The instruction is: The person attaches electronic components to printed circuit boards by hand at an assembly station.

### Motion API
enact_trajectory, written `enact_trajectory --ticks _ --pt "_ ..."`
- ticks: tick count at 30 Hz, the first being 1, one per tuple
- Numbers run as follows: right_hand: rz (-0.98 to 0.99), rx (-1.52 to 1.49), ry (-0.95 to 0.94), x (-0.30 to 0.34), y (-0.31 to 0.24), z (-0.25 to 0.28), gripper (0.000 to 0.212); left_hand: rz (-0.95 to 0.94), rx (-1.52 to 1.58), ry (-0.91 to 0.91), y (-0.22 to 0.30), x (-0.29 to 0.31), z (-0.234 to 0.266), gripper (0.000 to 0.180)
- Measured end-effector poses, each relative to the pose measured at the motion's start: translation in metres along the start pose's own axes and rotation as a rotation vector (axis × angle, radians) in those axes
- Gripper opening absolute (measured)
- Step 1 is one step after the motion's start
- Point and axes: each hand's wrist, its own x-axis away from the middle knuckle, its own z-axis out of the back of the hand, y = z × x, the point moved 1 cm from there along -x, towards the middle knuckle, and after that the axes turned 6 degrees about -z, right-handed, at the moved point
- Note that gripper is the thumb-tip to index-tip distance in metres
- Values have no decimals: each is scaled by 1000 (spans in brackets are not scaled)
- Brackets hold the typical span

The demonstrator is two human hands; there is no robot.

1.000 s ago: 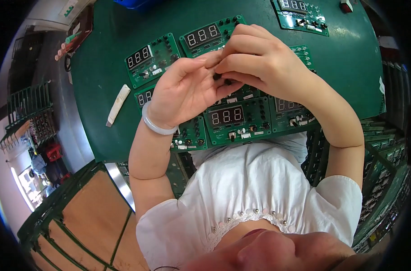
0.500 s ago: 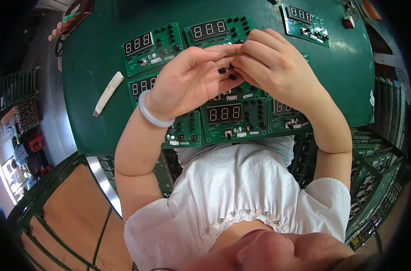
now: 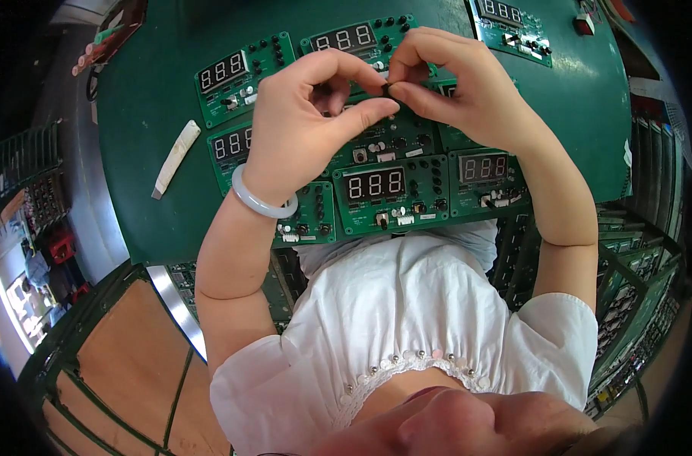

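My right hand (image 3: 464, 91) pinches a small black cap (image 3: 387, 90) between thumb and index finger. My left hand (image 3: 304, 114), a pale bangle (image 3: 262, 194) on its wrist, has turned palm-down, with index fingertip and thumb close around the same cap. Its other fingers curl under, and what lies in them is hidden. Both hands meet above a green circuit board (image 3: 372, 137) with small knobs and white connectors, partly covered by them. Just nearer to me lies another board (image 3: 395, 216) with a three-digit display and black buttons.
More display boards lie around, such as one at upper left (image 3: 243, 80) and one at far right (image 3: 513, 26). A white-wrapped blade tool (image 3: 177, 158) rests left on the green table (image 3: 152, 220). Racks of boards (image 3: 635, 296) stand beside me at right.
My left hand has turned from palm-up, with several black caps showing in it, to palm-down with fingers curled. My right hand has moved slightly and one cap now shows between the fingertips.
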Motion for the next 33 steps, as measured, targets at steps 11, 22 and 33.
enact_trajectory --ticks 11,22,33 --pt "-26 136 -154 -2 -6 22 12 2 -279 -135 -5 0 5 18" --pt "31 266 -258 0 7 8 6 -16 -285 -210 4 0 6 15" --pt "79 323 -264 2 10 10 5 -59 -305 -253 5 -2 0 13"
